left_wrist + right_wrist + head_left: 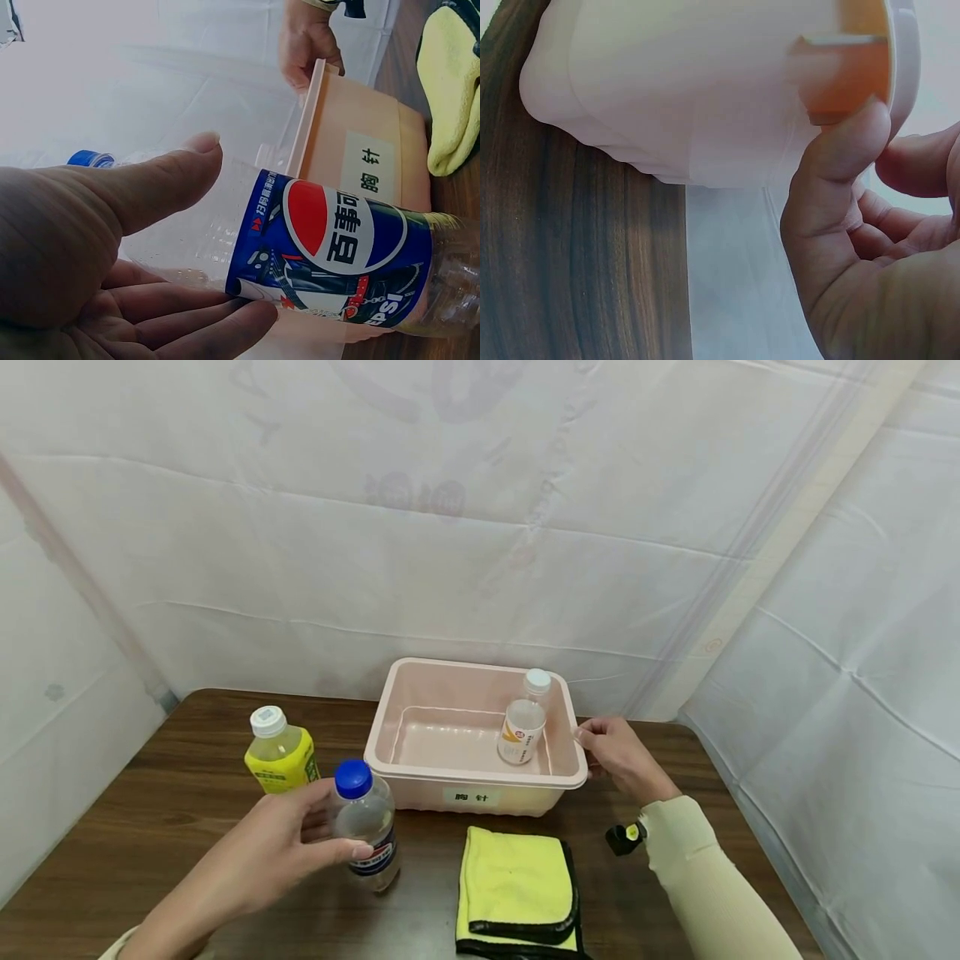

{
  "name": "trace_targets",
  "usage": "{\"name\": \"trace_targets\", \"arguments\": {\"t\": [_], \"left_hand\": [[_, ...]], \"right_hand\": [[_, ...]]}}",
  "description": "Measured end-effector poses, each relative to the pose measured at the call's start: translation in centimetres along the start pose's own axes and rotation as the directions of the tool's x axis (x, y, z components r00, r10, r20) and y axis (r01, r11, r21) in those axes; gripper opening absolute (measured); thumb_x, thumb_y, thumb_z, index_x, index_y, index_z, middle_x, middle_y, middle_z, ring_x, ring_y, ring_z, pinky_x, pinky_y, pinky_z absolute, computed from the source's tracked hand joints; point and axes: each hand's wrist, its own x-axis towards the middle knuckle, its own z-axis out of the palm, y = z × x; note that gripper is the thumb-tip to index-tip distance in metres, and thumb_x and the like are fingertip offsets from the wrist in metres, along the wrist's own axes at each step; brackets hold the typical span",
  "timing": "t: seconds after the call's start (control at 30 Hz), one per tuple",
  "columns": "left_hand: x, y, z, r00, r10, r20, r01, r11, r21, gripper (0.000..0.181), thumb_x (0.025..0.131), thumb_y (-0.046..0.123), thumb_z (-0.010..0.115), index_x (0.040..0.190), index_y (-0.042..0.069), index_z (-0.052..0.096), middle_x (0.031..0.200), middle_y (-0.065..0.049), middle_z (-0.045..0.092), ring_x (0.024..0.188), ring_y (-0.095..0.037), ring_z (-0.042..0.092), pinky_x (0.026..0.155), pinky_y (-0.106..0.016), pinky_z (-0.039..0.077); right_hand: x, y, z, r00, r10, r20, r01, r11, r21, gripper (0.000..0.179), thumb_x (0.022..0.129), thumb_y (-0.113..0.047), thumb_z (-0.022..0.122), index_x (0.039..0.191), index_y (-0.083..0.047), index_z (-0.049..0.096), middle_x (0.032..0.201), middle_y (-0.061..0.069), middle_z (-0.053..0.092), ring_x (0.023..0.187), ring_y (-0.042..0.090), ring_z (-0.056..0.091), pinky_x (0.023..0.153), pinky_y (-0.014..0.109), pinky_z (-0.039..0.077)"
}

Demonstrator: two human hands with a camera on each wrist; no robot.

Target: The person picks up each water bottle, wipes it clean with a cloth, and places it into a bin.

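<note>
Two-handed hold: with the left grip (277, 837), clasps a blue-capped bottle (373, 817) near the front left corner of the pink bin (427, 794); with the right grip (621, 758), pinches the bin's right rim. Inside the bin, toward the right end, a white-capped bottle (521, 731). On the tabletop (172, 827), a yellow-labelled bottle (283, 768) beyond the left grip and a folded yellow cloth (516, 878) in front of the bin.

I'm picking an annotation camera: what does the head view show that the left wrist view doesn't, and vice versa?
Head only: the clear plastic bottle with yellow label and white cap.
Left wrist only: legible PEPSI lettering on the clear blue-capped plastic bottle.
Both: that bottle, left hand, right hand, pale-pink plastic bin, yellow black-edged cloth.
</note>
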Motion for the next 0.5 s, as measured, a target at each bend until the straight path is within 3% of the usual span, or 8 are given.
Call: {"name": "trace_targets", "arguments": {"t": [0.5], "left_hand": [[0.9, 1.2, 1.0, 0.998, 0.007, 0.056, -0.005, 0.999, -0.036, 0.069, 0.085, 0.051, 0.082, 0.136, 0.009, 0.062, 0.121, -0.002, 0.076, 0.108, -0.016, 0.074, 0.089, -0.038, 0.063]], "right_hand": [[0.2, 0.1, 0.0, 1.000, -0.008, -0.005, 0.008, 1.000, 0.029, 0.030, 0.109, -0.018, 0.051, 0.114, 0.008, 0.064, 0.090, 0.011, 0.067, 0.069, 0.019, 0.065, 0.059, 0.030, 0.056]]}}
